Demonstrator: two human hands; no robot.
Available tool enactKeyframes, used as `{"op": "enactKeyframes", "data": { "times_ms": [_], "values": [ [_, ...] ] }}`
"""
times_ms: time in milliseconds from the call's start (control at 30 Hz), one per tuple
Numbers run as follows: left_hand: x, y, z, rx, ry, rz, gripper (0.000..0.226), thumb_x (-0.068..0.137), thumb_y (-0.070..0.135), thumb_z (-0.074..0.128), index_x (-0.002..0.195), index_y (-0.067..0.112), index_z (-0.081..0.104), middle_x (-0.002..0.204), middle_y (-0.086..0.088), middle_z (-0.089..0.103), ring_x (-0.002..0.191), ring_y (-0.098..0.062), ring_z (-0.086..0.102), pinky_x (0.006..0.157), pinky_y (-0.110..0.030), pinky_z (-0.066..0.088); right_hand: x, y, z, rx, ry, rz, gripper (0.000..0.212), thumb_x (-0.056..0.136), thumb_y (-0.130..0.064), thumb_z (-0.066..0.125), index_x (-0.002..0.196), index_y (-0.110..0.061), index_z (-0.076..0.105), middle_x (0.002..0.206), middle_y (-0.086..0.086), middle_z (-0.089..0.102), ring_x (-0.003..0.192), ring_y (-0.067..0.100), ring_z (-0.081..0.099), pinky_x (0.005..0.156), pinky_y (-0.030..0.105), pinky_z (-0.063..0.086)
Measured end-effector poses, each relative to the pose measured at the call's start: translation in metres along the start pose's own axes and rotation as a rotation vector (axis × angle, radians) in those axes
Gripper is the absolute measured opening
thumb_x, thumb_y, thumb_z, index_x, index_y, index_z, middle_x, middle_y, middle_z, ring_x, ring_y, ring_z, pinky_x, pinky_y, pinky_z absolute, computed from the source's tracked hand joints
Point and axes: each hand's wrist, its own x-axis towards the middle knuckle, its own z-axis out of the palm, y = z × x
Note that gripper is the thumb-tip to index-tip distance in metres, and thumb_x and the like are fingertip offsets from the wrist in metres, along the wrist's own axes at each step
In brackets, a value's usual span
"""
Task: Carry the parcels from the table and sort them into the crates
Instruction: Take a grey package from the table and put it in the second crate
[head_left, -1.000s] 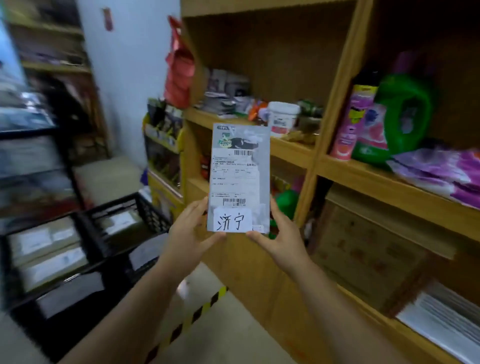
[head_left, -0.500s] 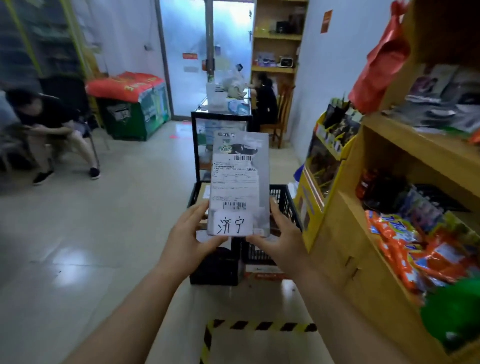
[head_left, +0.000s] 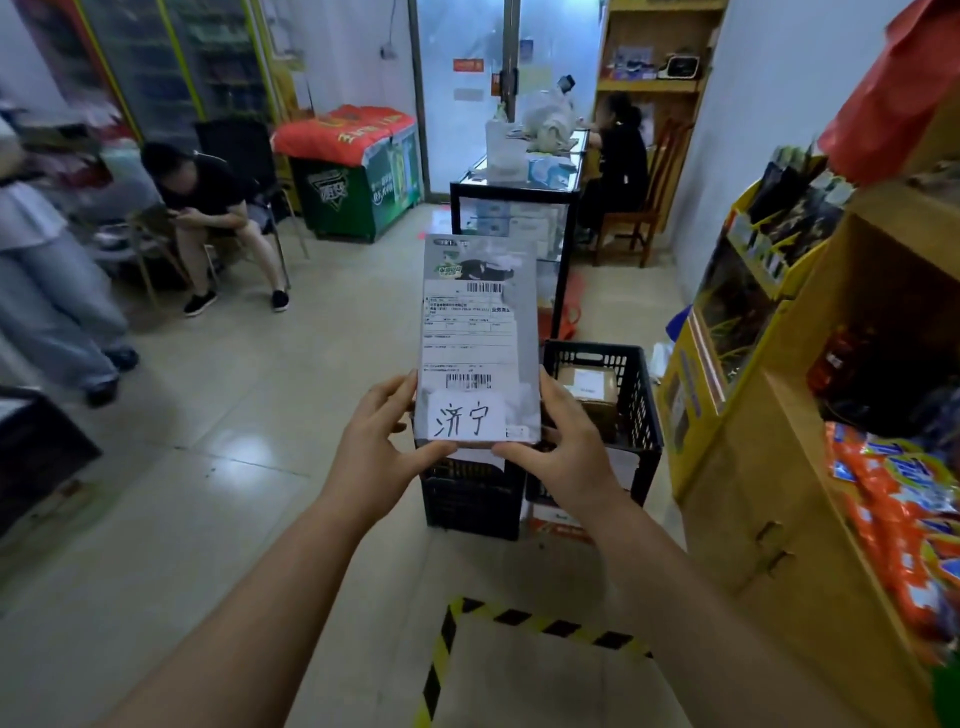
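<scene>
Grey parcel held upright at centre by its near corners, gripped by left hand and right hand, 2 black crates seen on floor just beyond, boxes lain in right one.

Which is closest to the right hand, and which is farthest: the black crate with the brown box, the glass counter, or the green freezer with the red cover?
From the right hand:
1. Black crate, just behind it on the floor, brown box inside.
2. Glass counter, farther back, ahead.
3. Green freezer, far back, to the left.
</scene>
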Motion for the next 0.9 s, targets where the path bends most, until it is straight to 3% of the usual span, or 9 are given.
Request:
{"op": "enactKeyframes", "data": {
  "times_ms": [167, 300, 367, 433, 500, 600, 700, 833, 900],
  "values": [
    [0.043, -0.027, -0.001, -0.013, -0.044, -0.020, 0.086, 0.072, 0.031, 0.083, 0.147, 0.028, 0.040, 0.130, 0.011, 0.046, 0.110, -0.002, 0.052, 0.087, -0.012, 0.043, 0.041, 0.014, 0.019, 0.026, -0.033, 0.062, 0.094, 0.077, -0.023, 0.085, 0.150, -0.039, 0.029, 0.136, -0.014, 0.055, 0.127, 0.007, 0.053, 0.104, 0.029, 0.049],
    [0.088, -0.054, -0.011, -0.030, -0.064, -0.014, 0.086, 0.073, 0.031, 0.083, 0.147, 0.027, 0.040, 0.129, 0.011, 0.046, 0.110, -0.004, 0.052, 0.087, -0.015, 0.045, 0.084, 0.011, 0.037, 0.070, -0.050, 0.110, 0.095, 0.079, -0.023, 0.083, 0.155, -0.026, 0.028, 0.134, -0.010, 0.056, 0.119, 0.003, 0.056, 0.089, 0.009, 0.048],
    [0.111, -0.067, -0.011, -0.048, -0.082, -0.008, 0.086, 0.073, 0.030, 0.083, 0.147, 0.027, 0.040, 0.129, 0.009, 0.047, 0.110, -0.004, 0.052, 0.087, -0.016, 0.045, 0.103, 0.012, 0.043, 0.054, -0.040, 0.140, 0.098, 0.078, -0.034, 0.082, 0.157, -0.027, 0.025, 0.142, -0.010, 0.052, 0.126, 0.004, 0.052, 0.097, 0.014, 0.048],
    [0.131, -0.075, -0.003, -0.080, -0.109, -0.008, 0.085, 0.073, 0.027, 0.083, 0.147, 0.027, 0.040, 0.129, 0.010, 0.046, 0.112, -0.007, 0.052, 0.090, -0.019, 0.047, 0.116, 0.017, 0.043, 0.017, -0.013, 0.184, 0.106, 0.071, -0.057, 0.080, 0.157, -0.032, 0.023, 0.148, -0.011, 0.048, 0.135, 0.008, 0.046, 0.110, 0.033, 0.044],
    [0.147, -0.078, 0.012, -0.110, -0.143, 0.016, 0.084, 0.074, 0.027, 0.082, 0.147, 0.026, 0.040, 0.128, 0.011, 0.046, 0.112, -0.009, 0.052, 0.092, -0.022, 0.048, 0.121, 0.025, 0.035, -0.014, 0.024, 0.229, 0.112, 0.065, -0.069, 0.076, 0.157, -0.034, 0.023, 0.148, -0.011, 0.049, 0.136, 0.009, 0.046, 0.112, 0.041, 0.042],
    [0.162, -0.070, 0.047, -0.165, -0.220, 0.070, 0.082, 0.076, 0.028, 0.080, 0.147, 0.026, 0.040, 0.125, 0.013, 0.045, 0.108, -0.005, 0.050, 0.089, -0.016, 0.046, 0.117, 0.041, 0.010, -0.078, 0.101, 0.289, 0.106, 0.069, -0.063, 0.077, 0.156, -0.034, 0.025, 0.146, -0.012, 0.051, 0.133, 0.007, 0.048, 0.111, 0.040, 0.043],
    [0.170, -0.057, 0.090, -0.216, -0.310, 0.099, 0.082, 0.075, 0.035, 0.078, 0.147, 0.025, 0.040, 0.131, 0.013, 0.044, 0.109, -0.004, 0.052, 0.085, -0.011, 0.046, 0.110, 0.061, -0.024, -0.116, 0.140, 0.357, 0.102, 0.070, -0.063, 0.079, 0.153, -0.048, 0.022, 0.146, -0.016, 0.050, 0.133, 0.008, 0.049, 0.109, 0.045, 0.045],
    [0.182, -0.036, 0.145, -0.212, -0.388, 0.117, 0.088, 0.073, 0.048, 0.073, 0.149, 0.022, 0.037, 0.136, 0.015, 0.042, 0.115, -0.007, 0.052, 0.094, -0.023, 0.050, 0.098, 0.084, -0.071, -0.133, 0.222, 0.410, 0.100, 0.076, -0.046, 0.083, 0.156, -0.038, 0.023, 0.146, -0.013, 0.049, 0.132, 0.008, 0.049, 0.107, 0.042, 0.047],
    [0.186, -0.023, 0.171, -0.212, -0.405, 0.122, 0.086, 0.075, 0.044, 0.075, 0.149, 0.022, 0.037, 0.138, 0.013, 0.042, 0.117, -0.010, 0.050, 0.098, -0.030, 0.050, 0.094, 0.098, -0.093, -0.107, 0.239, 0.414, 0.099, 0.076, -0.046, 0.082, 0.156, -0.039, 0.023, 0.149, -0.016, 0.046, 0.134, 0.005, 0.046, 0.107, 0.040, 0.047]
  ]
}}
